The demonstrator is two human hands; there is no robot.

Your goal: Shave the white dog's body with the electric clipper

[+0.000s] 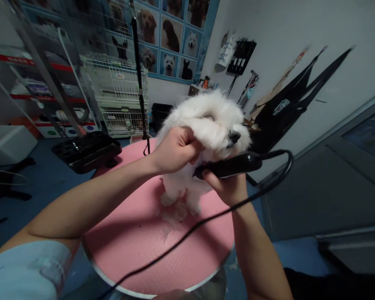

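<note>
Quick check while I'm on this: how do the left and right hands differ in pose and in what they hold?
The left hand is curled closed at the side of the white dog's face, in its fur; the right hand grips a black corded clipper. The left hand sits higher, beside the muzzle; the right hand is lower, below the chin. Both are bare and close to the dog's head.

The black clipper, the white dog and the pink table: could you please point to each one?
Black clipper (233,165): head view, middle of its body.
White dog (211,134): head view, fur on its face.
Pink table (125,235): head view, bare part of its top.
</note>
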